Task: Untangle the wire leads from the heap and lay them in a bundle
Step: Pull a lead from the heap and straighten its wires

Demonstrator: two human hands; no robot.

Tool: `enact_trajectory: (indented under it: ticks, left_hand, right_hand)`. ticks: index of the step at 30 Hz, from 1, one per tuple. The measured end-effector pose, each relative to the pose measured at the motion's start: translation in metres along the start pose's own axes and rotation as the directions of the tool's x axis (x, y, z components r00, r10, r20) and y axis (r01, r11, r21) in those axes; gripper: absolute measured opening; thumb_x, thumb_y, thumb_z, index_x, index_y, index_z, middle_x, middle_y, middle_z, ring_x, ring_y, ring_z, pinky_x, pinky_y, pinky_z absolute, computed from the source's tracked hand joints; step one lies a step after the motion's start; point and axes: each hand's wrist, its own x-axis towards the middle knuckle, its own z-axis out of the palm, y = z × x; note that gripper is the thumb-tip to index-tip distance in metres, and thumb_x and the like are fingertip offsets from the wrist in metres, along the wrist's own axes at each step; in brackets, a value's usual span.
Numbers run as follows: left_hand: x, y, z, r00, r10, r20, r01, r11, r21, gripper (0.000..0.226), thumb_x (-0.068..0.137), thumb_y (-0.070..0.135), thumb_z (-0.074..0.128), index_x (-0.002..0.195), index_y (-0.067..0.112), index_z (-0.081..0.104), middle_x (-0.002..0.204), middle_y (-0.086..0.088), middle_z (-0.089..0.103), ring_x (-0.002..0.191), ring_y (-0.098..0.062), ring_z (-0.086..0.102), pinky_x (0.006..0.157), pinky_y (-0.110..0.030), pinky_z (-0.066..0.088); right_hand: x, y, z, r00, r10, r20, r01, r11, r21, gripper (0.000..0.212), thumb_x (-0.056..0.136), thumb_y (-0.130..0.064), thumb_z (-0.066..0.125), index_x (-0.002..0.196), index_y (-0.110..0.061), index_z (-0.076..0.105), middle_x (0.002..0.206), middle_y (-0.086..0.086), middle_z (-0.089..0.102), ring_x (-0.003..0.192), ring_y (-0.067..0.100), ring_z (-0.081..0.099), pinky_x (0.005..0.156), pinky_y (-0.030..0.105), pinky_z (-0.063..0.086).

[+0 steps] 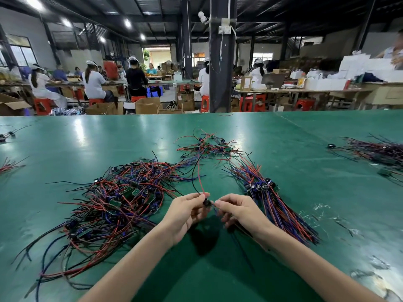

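Head view: above a green worktop [87,144], the left hand [187,211] and right hand [237,211] meet. Each grip pinches one red-and-black wire lead [199,171] at a small dark part too blurred to identify. The tangled heap [122,199] lies to the left. The straightened bundle [272,201] lies to the right, partly hidden behind the right wrist.

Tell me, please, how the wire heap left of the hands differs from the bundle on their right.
The left heap is tangled, leads crossing every way; the right bundle lies combed, leads nearly parallel. The left heap sprawls wide; the right bundle is narrow. The boards scatter through the left heap but sit lined up across the right bundle. Both hold red, black and blue leads.
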Motion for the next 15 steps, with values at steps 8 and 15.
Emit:
enact_trajectory:
  ticks: [8,15]
  left_hand:
    - [-0.0007,-0.0052,0.0007,0.998,0.031,0.061,-0.028,0.998,-0.054,0.006,0.09,0.001,0.056,0.088,-0.001,0.062,0.072,-0.011,0.067,0.055,-0.019,0.065,0.055,-0.028,0.057]
    - [0.0002,-0.0074,-0.0018,0.972,0.235,-0.016,-0.224,0.944,0.243,0.01,0.086,0.017,0.066,0.077,0.013,0.067,0.073,0.0,0.071,0.064,-0.006,0.062,0.055,-0.015,0.047]
  right_hand:
    - [-0.003,0.002,-0.0001,1.0,0.018,0.014,-0.018,1.0,-0.006,0.009,0.085,-0.003,0.066,0.079,-0.005,0.06,0.061,0.005,0.065,0.044,0.009,0.052,0.039,0.02,0.045]
    - [-0.0081,0.0011,0.0066,0.995,0.092,0.04,-0.095,0.992,0.088,0.015,0.082,0.001,0.069,0.084,-0.003,0.055,0.052,0.004,0.056,0.04,0.011,0.05,0.037,0.023,0.048]
